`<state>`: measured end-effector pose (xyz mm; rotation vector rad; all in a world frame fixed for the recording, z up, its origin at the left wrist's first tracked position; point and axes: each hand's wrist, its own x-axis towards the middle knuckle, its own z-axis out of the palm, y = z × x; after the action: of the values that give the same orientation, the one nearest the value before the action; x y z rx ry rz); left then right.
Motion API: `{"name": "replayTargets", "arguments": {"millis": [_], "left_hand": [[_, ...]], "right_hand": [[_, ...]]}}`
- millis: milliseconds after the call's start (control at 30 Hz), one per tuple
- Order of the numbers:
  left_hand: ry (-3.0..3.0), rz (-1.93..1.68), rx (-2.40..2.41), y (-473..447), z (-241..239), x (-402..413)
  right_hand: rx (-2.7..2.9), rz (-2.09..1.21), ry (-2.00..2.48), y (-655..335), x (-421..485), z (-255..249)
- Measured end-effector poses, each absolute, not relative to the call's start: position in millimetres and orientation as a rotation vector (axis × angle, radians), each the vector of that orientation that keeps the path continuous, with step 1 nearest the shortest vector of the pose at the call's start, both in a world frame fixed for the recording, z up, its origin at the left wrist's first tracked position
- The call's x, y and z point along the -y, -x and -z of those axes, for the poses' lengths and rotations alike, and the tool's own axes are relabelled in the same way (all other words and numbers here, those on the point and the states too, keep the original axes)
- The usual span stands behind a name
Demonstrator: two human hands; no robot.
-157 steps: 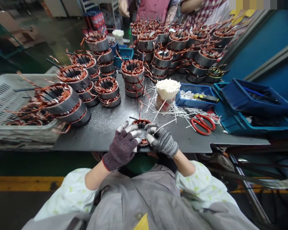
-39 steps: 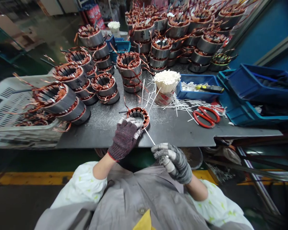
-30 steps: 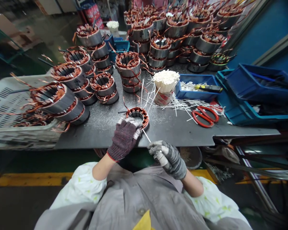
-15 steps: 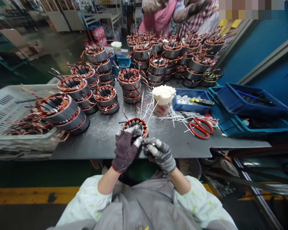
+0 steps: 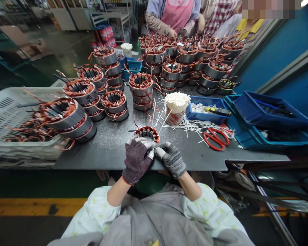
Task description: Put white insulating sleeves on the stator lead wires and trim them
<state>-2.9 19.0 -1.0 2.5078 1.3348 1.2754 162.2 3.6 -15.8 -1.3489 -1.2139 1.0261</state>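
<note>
We have the stator [image 5: 148,131] on the bench [image 5: 105,143], at the fingertips of our two gloved hands, which cover part of its near rim. Our left hand [image 5: 137,159], in dark purple, holds it, fingers bent over the near left side. Our right hand [image 5: 171,159], in grey, meets the near right side with fingers drawn in close; we cannot tell whether anything thin is pinched there. A dark lead [image 5: 132,131] pokes out beyond the left hand, with a copper wire [image 5: 134,120] rising beside it. Beyond the right hand we see a cup [image 5: 175,118] packed with white sticks [image 5: 178,99], more of them strewn about its foot. Farther to that hand's right lie red scissors [image 5: 216,138], a blue tray [image 5: 207,118] with a cutter [image 5: 218,111] across it, and stacked bins [image 5: 269,112]. Left of and beyond the left hand, near stacks [image 5: 72,118] of stators stand beside a pale crate [image 5: 5,102] holding others. Well beyond both hands, far stacks [image 5: 154,58] crowd together, with co-workers [image 5: 178,15] behind them.
</note>
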Motion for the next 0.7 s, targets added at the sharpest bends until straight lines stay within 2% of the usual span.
{"name": "replayTargets", "arguments": {"millis": [233,600,700], "left_hand": [[-2.56,-1.2,-1.333,4.6,-0.2,-19.7],[-2.576,-1.037,-1.288,9.3,-5.3,-17.7],[-2.542,-1.042,-1.399,4.6,-6.1,-17.0]], "right_hand": [[1.281,-0.968,1.341,-168.0,-1.0,19.7],[1.939,-0.307,1.313,-178.3,-9.0,13.8],[1.87,-0.305,1.266,-177.1,-8.1,5.6]]}}
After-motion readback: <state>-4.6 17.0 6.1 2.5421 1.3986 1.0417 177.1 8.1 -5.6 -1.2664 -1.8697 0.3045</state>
